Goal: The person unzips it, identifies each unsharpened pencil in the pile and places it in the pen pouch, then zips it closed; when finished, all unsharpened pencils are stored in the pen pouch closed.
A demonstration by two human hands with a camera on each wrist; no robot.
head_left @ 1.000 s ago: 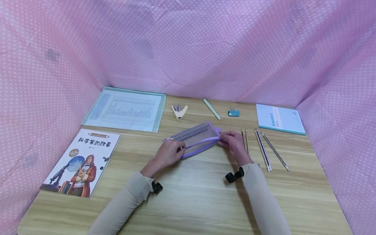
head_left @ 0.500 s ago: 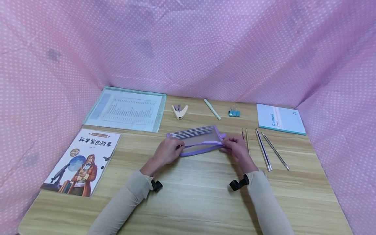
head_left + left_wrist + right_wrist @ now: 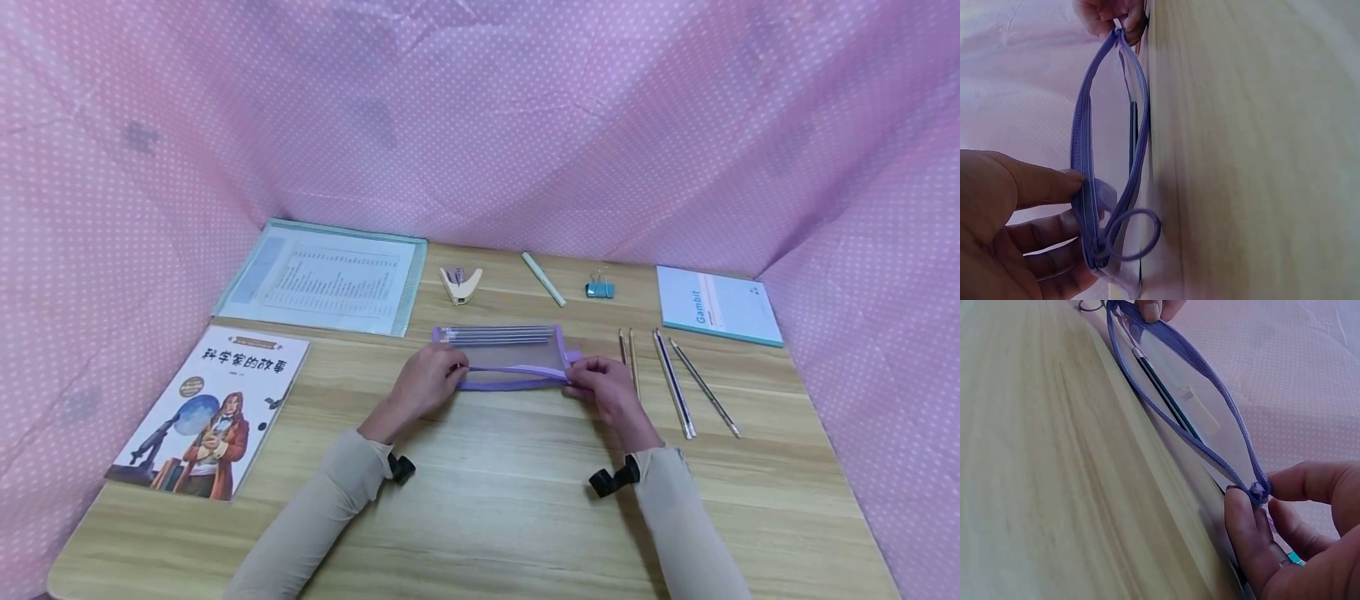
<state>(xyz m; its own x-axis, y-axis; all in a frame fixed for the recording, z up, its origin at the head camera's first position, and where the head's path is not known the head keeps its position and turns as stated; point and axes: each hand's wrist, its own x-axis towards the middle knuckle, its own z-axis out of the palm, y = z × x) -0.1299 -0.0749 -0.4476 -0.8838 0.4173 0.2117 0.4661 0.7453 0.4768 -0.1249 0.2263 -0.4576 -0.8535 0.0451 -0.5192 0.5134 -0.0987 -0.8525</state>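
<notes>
- Both hands are set on a clear pencil pouch point(image 3: 504, 357) w/ purple zip edging, held at mid-table.
- Left hand point(image 3: 425, 383): the pouch's left end is pinched betw. thumb and curled fingers point(image 3: 1041, 240); a purple cord loop point(image 3: 1135, 234) is seen hanging at that end in the left wrist view.
- Right hand point(image 3: 609, 388): the right end of the zip is pinched betw. thumb and forefinger point(image 3: 1242, 540), right at the slider, per the right wrist view.
- Pouch mouth is seen gaping along the zip; several pencils point(image 3: 498, 337) are held inside, lying lengthwise near its far edge.
- Pouch lies low over the wooden table point(image 3: 510, 500); whether its underside rests on the wood cannot be told.
- Loose pencils point(image 3: 672, 379) are laid out just right of the right hand, well short of a blue-edged notebook point(image 3: 716, 305) at far right.
- Behind the pouch: a cream stapler point(image 3: 459, 284), a pale green pen point(image 3: 542, 278), a teal binder clip point(image 3: 599, 288).
- At left: a picture book point(image 3: 213, 408) near the front, a doc folder point(image 3: 326, 277) behind it.
- Pink dotted cloth point(image 3: 480, 125) is hung round the table.
</notes>
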